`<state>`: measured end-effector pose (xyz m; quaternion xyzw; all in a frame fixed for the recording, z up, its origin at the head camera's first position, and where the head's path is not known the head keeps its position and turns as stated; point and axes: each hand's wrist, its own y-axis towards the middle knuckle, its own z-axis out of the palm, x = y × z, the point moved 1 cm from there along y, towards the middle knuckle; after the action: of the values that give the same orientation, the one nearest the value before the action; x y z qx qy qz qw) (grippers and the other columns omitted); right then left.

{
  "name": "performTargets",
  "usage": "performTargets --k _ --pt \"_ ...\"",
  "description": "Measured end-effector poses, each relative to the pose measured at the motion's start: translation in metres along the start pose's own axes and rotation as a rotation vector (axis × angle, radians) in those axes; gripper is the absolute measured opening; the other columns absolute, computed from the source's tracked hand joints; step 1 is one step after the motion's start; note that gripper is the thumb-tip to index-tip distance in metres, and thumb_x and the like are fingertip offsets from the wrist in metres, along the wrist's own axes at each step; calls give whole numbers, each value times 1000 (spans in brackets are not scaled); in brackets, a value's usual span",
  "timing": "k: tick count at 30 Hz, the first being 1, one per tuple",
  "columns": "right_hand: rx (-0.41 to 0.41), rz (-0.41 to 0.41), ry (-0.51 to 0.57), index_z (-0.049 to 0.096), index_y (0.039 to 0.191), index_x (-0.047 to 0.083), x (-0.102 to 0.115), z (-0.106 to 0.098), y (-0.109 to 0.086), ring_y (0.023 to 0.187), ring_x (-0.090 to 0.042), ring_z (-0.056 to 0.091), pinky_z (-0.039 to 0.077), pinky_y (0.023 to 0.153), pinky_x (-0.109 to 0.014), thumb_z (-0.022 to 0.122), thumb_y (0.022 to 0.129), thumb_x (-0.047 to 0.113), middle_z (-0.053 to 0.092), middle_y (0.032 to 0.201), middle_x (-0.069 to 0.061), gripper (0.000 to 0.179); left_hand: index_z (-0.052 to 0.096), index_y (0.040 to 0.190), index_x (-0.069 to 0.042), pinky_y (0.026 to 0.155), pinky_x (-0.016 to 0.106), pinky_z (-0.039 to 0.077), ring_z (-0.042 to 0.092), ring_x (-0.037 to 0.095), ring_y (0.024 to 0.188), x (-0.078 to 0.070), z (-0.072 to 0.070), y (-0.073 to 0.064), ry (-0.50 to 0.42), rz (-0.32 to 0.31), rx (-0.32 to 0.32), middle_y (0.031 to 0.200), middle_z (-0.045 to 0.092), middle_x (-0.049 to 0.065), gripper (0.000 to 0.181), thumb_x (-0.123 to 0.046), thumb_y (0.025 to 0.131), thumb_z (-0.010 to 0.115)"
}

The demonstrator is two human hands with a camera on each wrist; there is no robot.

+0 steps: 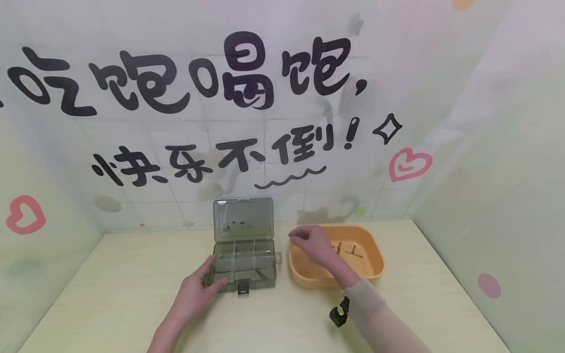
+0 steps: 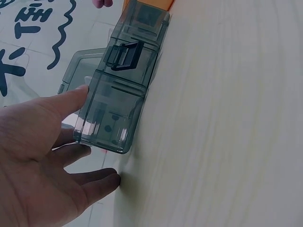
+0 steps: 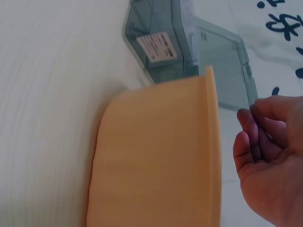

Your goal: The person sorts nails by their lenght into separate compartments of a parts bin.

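Observation:
A grey see-through compartment box [image 1: 244,261] stands on the table with its lid [image 1: 243,219] raised at the back. Several dark screws lie in its compartments. My left hand [image 1: 194,294] rests at the box's left end, its thumb on the front edge and its fingers loosely extended along the side. To the right stands an orange tray [image 1: 304,281] holding several dark screws [image 1: 354,251]. Over the tray's left rim, my right hand [image 1: 314,243] pinches with thumb and forefinger. A thin dark sliver, like a screw [image 3: 266,133], shows between its fingers, mostly hidden.
A dark latch [image 1: 243,287] sticks out at the box's front. The table [image 1: 132,274] meets a wall with black lettering [image 1: 247,152] behind, and side walls rise left and right. A black wrist device [image 1: 339,314] hangs under the right sleeve.

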<state>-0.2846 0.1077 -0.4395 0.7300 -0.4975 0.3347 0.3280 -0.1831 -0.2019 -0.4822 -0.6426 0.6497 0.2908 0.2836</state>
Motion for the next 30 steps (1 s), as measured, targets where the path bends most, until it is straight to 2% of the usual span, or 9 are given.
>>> performTargets --k 4,11,22,30 --pt "-42 17 12 78 106 3 -9 -8 0 96 -23 70 59 86 -41 69 97 8 76 104 -9 15 30 159 1 113 63 34 34 53 141 -1 -1 0 -2 0 -6 157 33 31 79 -28 98 72" --pt "-71 63 -21 78 103 1 -25 -13 -1 94 -24 71 60 84 -42 70 95 5 76 100 -9 13 30 159 1 111 64 36 34 53 141 -1 -2 0 0 -7 -3 157 33 32 79 -27 99 71" --pt "-52 69 -72 77 103 -5 -38 -16 0 96 -30 71 60 83 -42 70 91 -6 76 100 -15 13 30 159 2 111 64 36 34 53 141 1 -2 0 0 -4 2 156 33 32 79 -29 99 71" --pt "-40 139 -113 77 100 -5 -44 -17 0 91 -26 70 60 79 -39 71 88 -6 75 96 -13 14 30 159 2 112 63 35 33 53 141 1 1 1 -7 -1 4 157 32 32 80 -27 98 72"
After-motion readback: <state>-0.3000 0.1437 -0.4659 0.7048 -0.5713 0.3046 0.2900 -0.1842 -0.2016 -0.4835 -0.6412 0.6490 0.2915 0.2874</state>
